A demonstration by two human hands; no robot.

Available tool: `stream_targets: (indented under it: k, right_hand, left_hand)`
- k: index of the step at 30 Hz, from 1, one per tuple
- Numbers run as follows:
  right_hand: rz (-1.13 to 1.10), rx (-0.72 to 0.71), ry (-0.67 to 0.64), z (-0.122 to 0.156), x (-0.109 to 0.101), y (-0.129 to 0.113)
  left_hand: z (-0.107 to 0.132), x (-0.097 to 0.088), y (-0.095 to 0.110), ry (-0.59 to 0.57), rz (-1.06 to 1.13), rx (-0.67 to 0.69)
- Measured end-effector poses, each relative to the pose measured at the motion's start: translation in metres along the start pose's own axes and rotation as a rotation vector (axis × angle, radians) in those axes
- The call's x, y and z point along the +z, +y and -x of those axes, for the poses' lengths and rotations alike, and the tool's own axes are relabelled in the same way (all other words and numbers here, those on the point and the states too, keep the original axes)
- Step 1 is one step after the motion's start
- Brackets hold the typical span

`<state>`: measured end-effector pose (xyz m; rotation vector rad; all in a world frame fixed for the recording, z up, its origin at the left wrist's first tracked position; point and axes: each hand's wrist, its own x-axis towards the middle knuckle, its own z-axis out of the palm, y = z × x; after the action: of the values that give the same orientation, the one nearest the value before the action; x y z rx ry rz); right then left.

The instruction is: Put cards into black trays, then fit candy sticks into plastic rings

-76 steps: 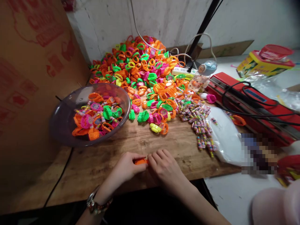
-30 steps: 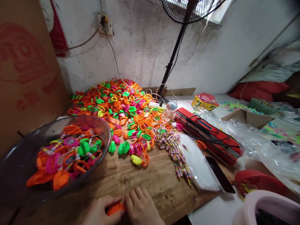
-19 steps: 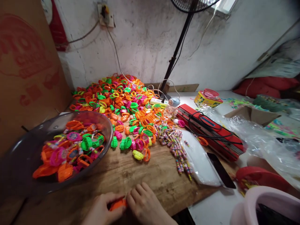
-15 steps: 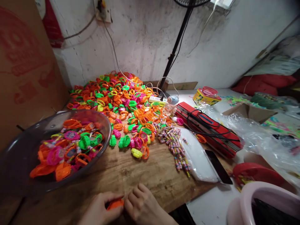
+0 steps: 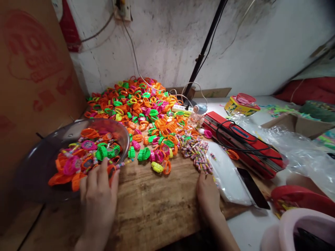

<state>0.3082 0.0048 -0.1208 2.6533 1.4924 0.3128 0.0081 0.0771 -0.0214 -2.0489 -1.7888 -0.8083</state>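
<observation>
At the near rim of the dark bowl (image 5: 31, 181), my left hand (image 5: 98, 191) is closed around an orange toy watch (image 5: 112, 171). A thin striped candy roll (image 5: 125, 164) sticks out beside it past the rim. More orange, pink and green toy watches (image 5: 72, 165) and candy rolls lie in the bowl. To the right, my right hand (image 5: 208, 191) has its fingers pinched together at the near end of a pile of wrapped candy rolls (image 5: 192, 148). The fingertips are partly hidden among the rolls.
A large heap of toy watches (image 5: 136, 101) lies against the wall. Right of the candy rolls are white plastic bags (image 5: 227, 181), a phone (image 5: 252, 188) and a red sealing machine (image 5: 243, 143) with a black cord. A pink tub (image 5: 290, 226) stands front right, a cardboard box (image 5: 34, 69) left.
My hands have moved apart from the table's near edge. The left went with the orange toy watch to the bowl; the right reached forward to the candy rolls. The view shifted slightly.
</observation>
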Motion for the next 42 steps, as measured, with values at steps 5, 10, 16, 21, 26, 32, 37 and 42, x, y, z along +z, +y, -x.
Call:
stream_targets:
  k: [5, 10, 16, 21, 26, 32, 37, 42]
  right_hand:
    - [-0.002, -0.031, 0.019, 0.008, -0.004, -0.009]
    - [-0.107, 0.082, -0.010, -0.001, -0.003, -0.014]
    - [-0.227, 0.005, -0.008, -0.002, 0.002, -0.014]
    - [-0.540, -0.123, -0.042, 0.003, 0.001, -0.016]
    - [-0.618, -0.179, -0.148, 0.005, -0.003, -0.015]
    - [-0.930, -0.377, -0.160, 0.009, -0.049, -0.020]
    - [-1.302, -0.565, 0.067, 0.028, -0.085, -0.045]
    - [-1.135, -0.619, 0.209, 0.035, -0.085, -0.057]
  left_hand:
    - [-0.011, -0.003, 0.000, 0.115, -0.059, -0.127]
    - [0.009, 0.054, 0.064, -0.453, 0.313, -0.008]
    - [0.024, 0.101, 0.107, -0.476, 0.503, -0.026]
    - [0.037, 0.086, 0.093, -0.522, 0.774, 0.015]
    - [0.033, 0.062, 0.070, -0.671, 1.129, -0.157]
    - [0.029, 0.036, 0.057, -0.644, 1.143, -0.197]
    - [0.029, 0.025, 0.056, -0.540, 1.097, -0.055]
    - [0.031, 0.022, 0.053, -0.439, 1.039, 0.047]
